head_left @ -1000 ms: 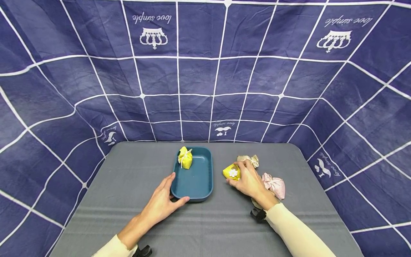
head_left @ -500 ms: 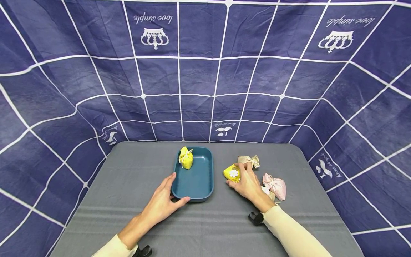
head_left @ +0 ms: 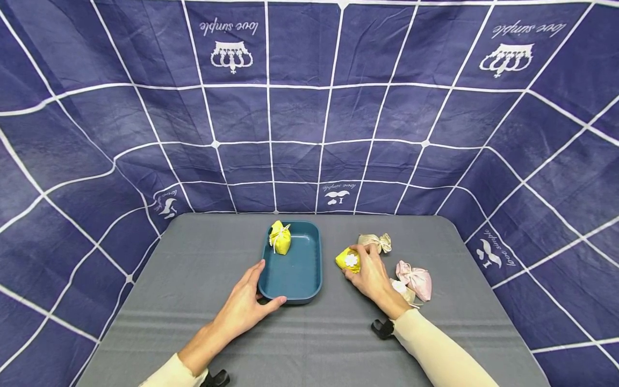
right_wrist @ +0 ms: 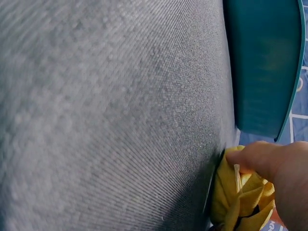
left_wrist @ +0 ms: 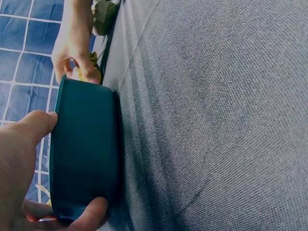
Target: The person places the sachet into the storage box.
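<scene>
A small yellow drawstring pouch (head_left: 351, 260) with a white flower is held between the thumb and fingers of my right hand (head_left: 374, 277), low over the grey table. In the right wrist view, a finger or thumb presses the yellow cloth (right_wrist: 236, 192). My left hand (head_left: 244, 303) rests against the near-left corner of a teal tray (head_left: 317, 269), its fingers spread and fairly straight along two sides. Inside the tray, at the far-left corner, stands another yellow pouch (head_left: 280, 238) tied with a pale cord.
Just beyond my right hand lies a beige pouch (head_left: 382, 243). A pink pouch (head_left: 417, 280) and a cream one (head_left: 405, 292) lie beside my right wrist, the cream one partly hidden. Blue checked cloth (head_left: 300, 118) walls in the table's back and sides.
My right forearm has shifted slightly left, showing more of the cream pouch. The right hand's hold on the yellow pouch looks much the same. Left hand and tray stay put.
</scene>
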A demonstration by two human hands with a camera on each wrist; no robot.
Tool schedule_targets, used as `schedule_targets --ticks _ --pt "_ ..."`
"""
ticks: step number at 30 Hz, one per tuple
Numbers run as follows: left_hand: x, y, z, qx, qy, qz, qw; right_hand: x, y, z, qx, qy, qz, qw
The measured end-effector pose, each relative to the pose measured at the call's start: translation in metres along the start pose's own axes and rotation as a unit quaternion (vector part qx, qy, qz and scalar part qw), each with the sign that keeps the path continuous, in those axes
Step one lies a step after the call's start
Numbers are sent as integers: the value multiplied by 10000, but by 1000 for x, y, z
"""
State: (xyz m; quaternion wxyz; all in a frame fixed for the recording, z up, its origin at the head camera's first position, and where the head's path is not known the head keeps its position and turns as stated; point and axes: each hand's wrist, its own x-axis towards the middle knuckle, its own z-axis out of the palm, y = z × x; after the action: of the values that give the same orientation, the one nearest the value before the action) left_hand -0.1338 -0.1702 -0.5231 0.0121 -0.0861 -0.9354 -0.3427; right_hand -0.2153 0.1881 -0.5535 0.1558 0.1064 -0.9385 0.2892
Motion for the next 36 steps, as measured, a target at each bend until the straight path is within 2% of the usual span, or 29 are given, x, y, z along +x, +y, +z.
schedule_targets --ticks 13,24,36 --pt "-1 0 1 -87 -8 -73 9999 5 -1 0 267 410 -56 9988" --pt "0 0 0 -267 -48 -117 9996 9 -1 2 181 418 -210 9987" --pt "0 -1 0 -258 -24 -58 9996 15 -9 3 404 309 -199 9985"
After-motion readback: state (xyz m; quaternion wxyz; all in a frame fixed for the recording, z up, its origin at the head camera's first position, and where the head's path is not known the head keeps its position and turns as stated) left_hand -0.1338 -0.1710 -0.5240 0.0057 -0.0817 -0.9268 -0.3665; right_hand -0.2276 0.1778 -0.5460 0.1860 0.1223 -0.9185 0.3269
